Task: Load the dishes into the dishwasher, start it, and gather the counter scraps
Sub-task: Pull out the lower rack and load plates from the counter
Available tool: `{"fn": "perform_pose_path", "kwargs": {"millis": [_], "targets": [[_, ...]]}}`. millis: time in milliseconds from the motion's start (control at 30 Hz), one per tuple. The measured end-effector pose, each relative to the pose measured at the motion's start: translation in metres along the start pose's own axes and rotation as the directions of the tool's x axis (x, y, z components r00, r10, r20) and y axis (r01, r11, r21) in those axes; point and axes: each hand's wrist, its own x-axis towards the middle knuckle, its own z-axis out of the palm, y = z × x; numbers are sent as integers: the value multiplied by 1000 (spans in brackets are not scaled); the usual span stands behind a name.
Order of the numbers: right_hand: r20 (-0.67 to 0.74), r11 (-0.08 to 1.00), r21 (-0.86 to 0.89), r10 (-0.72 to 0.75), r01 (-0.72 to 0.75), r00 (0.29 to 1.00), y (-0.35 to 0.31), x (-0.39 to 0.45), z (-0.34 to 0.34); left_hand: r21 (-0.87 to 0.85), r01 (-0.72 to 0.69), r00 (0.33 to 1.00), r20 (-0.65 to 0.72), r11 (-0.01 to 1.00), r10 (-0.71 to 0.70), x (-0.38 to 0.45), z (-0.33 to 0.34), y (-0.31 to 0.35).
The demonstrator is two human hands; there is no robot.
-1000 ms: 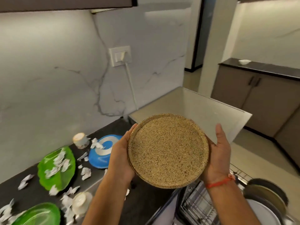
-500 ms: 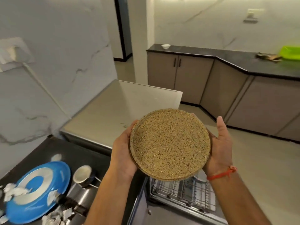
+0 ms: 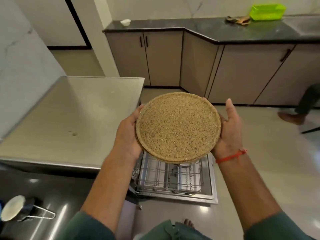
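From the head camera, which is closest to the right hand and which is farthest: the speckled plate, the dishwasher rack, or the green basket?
1. Speckled plate: held by the right hand.
2. Dishwasher rack: just below, slightly left.
3. Green basket: far counter, across the room.

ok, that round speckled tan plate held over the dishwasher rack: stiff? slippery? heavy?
The round speckled tan plate probably is stiff: it keeps its flat disc shape though held only at opposite edges by the left hand and right hand. Its grainy matte face suggests fair grip. It seems light, since the right thumb stands free of the rim, though weight can't be confirmed.
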Motion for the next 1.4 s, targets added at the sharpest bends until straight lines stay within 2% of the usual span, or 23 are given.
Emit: {"fn": "perform_pose_path", "kwargs": {"millis": [233, 467, 633, 833, 1067, 1300, 1400], "targets": [[-91, 989, -136, 49, -61, 995, -27, 41, -45, 171, 118, 990, 55, 978, -129, 44, 38, -36], [-194, 943, -318, 33, -95, 980, -19, 84, -72, 265, 194, 979, 14, 944, -205, 101, 27, -68], [-334, 881, -416, 83, -226, 939, -1, 115, -97, 297, 356, 934, -72, 886, -351, 149, 8, -103], [-544, 802, -434, 131, -411, 829, 41, 148, -147, 351, 544, 838, -180, 762, -516, 184, -21, -159], [-634, 707, -431, 205, -561, 745, 96, 175, -220, 485, 596, 800, -288, 640, -526, 208, -59, -222], [-630, 545, -534, 253, -647, 734, 137, 225, -291, 723, 555, 798, -322, 412, -509, 257, -100, -307], [-605, 394, -647, 255, -653, 754, 156, 250, -326, 820, 499, 807, -323, 279, -493, 280, -118, -347]]}}
